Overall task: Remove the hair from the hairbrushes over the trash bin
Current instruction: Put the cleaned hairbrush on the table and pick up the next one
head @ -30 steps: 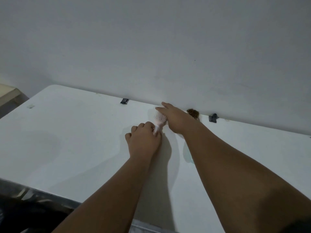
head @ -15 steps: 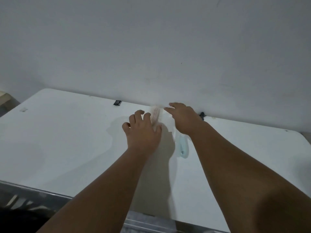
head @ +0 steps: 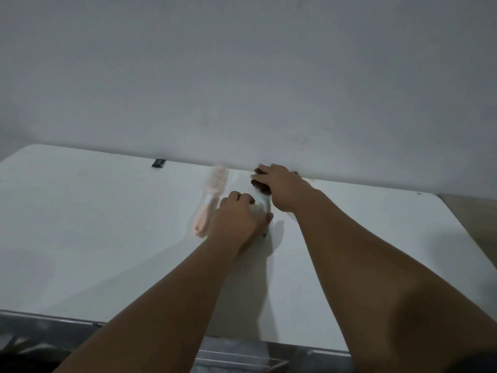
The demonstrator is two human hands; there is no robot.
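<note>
White desk held the pink hairbrush, set aside. Your left hand gripped the pale brush's handle for steadiness; your right hand clutched hair.

No readable text, label or number appears anywhere.

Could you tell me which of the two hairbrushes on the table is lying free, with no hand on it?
The pink hairbrush, left of the left hand. The pale one with brown hair is under both hands.
</note>
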